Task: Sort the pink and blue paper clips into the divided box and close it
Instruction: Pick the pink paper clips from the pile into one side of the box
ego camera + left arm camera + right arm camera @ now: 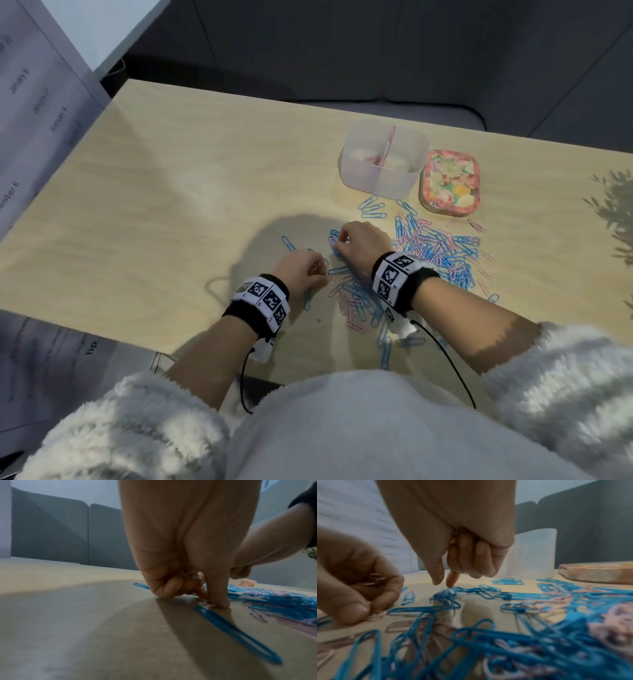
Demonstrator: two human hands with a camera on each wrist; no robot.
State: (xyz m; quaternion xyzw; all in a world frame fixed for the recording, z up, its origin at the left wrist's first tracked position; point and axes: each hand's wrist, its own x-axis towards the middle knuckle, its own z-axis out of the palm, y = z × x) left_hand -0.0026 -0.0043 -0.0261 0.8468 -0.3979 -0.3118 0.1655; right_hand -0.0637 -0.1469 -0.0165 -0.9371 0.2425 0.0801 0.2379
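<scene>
Pink and blue paper clips (435,250) lie mixed in a heap on the wooden table, spreading toward me (539,635). My left hand (317,269) rests knuckles-down on the table (197,596), fingers curled round a few pink clips (375,580), its fingertips touching another pink clip. My right hand (339,241) reaches down with thumb and forefinger (444,583) pinching a raised bunch of blue clips (447,595). The translucent divided box (376,178) stands open at the back right, with pink clips showing in its left half. Its floral lid (450,183) lies beside it.
A single blue clip (236,632) lies just in front of my left hand, another (288,244) beyond it. Printed paper sheets (37,113) cover the left side. A grey sofa (376,51) stands behind the table's far edge. Wrist-camera cables hang over the near edge.
</scene>
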